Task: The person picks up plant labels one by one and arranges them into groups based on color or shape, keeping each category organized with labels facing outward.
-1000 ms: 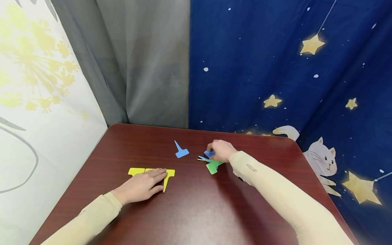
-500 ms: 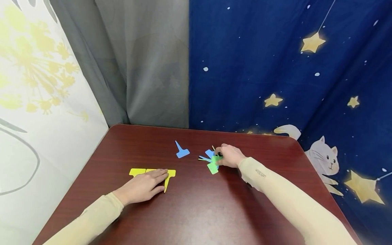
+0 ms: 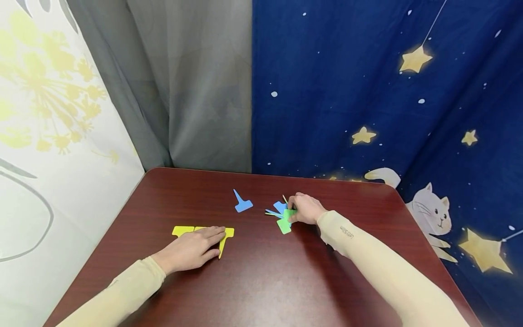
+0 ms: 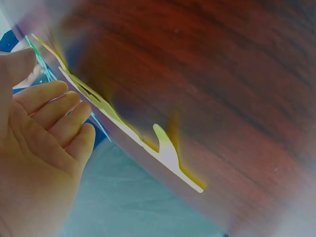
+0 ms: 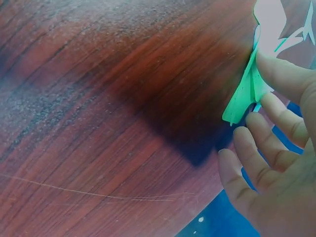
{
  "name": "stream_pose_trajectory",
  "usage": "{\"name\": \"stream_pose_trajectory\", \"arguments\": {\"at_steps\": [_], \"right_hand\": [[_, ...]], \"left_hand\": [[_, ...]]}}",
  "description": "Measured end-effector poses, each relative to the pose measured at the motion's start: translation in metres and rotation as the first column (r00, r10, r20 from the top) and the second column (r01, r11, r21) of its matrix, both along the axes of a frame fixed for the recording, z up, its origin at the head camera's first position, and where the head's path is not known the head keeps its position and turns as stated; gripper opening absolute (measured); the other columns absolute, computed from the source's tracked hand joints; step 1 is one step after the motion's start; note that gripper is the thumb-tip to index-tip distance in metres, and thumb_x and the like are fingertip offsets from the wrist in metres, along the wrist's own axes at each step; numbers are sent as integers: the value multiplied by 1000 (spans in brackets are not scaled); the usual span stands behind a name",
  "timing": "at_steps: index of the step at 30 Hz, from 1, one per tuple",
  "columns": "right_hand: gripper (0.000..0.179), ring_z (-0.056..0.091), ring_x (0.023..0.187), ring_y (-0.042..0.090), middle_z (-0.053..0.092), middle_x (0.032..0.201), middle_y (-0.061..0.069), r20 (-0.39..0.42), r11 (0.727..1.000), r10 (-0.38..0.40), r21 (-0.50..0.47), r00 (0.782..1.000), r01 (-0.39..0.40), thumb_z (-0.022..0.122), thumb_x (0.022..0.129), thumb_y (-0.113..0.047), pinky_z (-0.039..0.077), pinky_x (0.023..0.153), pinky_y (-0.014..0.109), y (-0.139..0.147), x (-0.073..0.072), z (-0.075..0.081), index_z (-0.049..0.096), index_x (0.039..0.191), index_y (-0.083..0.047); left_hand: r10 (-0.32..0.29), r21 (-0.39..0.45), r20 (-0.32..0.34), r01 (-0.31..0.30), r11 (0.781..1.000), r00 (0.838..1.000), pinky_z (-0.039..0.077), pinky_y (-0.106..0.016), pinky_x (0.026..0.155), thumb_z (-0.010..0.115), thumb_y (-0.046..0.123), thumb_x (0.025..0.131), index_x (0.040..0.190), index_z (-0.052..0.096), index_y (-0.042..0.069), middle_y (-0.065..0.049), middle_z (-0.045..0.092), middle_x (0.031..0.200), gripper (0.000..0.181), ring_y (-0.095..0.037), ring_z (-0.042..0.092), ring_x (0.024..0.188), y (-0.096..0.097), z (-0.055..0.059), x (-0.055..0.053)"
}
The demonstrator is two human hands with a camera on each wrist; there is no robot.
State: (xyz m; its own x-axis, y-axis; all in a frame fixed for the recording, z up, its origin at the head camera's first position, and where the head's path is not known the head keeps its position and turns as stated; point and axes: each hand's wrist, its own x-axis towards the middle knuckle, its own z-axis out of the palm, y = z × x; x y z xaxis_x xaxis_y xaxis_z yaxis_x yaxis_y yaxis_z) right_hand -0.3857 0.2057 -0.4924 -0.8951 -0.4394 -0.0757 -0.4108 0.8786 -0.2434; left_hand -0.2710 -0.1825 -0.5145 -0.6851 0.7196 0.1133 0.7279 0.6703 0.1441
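Yellow T-shaped plant labels (image 3: 182, 230) lie in a row on the table's left half, heads edge to edge. My left hand (image 3: 189, 250) rests over them with extended fingers, covering part of the row; its wrist view shows the yellow labels (image 4: 168, 153) beyond the fingertips. On the right is a loose pile of green and blue plant labels. My right hand (image 3: 308, 209) pinches a green plant label (image 5: 241, 101) between thumb and index finger at the pile's right side. Another green label head (image 3: 283, 226) and a blue label (image 3: 280, 207) show beside the fingers.
A single blue plant label (image 3: 244, 205) lies apart, between the yellow row and the pile. The dark red wooden table (image 3: 253, 281) ends at the back against a grey curtain (image 3: 208, 91) and a blue starry curtain (image 3: 327, 81).
My right hand has drawn back slightly rightward from the blue label and now pinches a green one. A thin pale stem now shows behind its fingers. My left hand stays in place.
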Motion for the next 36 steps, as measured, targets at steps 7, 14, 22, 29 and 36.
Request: {"name": "stream_pose_trajectory", "arguments": {"at_steps": [7,14,22,29,36], "right_hand": [[37,51,82,16,58,93,-1,38,999,-34,15,999,34,90,77,-32,47,74,37,-2,-1,2,65,101,-17],[38,51,80,17,58,90,-1,48,999,-35,22,998,34,89,77,-33,46,72,37,-4,0,5,62,99,-17],[38,52,80,16,58,88,-2,75,998,-59,28,995,57,89,77,-33,46,71,36,-4,-1,5,62,99,-18],[38,52,77,16,56,84,-4,75,998,-62,29,995,60,90,76,-33,46,69,35,-3,-3,5,61,96,-20],[39,53,73,16,57,79,-4,82,998,-65,2,995,65,91,75,-31,46,66,35,-5,-2,8,60,94,-19]], "left_hand": [[-16,-4,-14,16,1000,1000,44,-48,107,61,34,100,144,56,4,-11,51,149,52,-32,49,136,1,0,-3],[-31,13,-24,31,999,999,46,-48,105,63,35,100,143,57,4,-12,52,149,53,-31,50,136,3,0,-4],[-9,-7,30,9,1000,1000,45,-48,106,61,34,101,143,58,5,-10,52,149,51,-31,49,137,6,2,-4],[-8,-8,29,8,1000,1000,46,-48,105,62,34,100,141,59,5,-10,53,147,50,-30,50,136,6,1,-5],[1,-20,55,1,1000,998,47,-48,103,63,34,99,140,61,6,-9,54,147,50,-29,51,135,6,1,-6]]}}
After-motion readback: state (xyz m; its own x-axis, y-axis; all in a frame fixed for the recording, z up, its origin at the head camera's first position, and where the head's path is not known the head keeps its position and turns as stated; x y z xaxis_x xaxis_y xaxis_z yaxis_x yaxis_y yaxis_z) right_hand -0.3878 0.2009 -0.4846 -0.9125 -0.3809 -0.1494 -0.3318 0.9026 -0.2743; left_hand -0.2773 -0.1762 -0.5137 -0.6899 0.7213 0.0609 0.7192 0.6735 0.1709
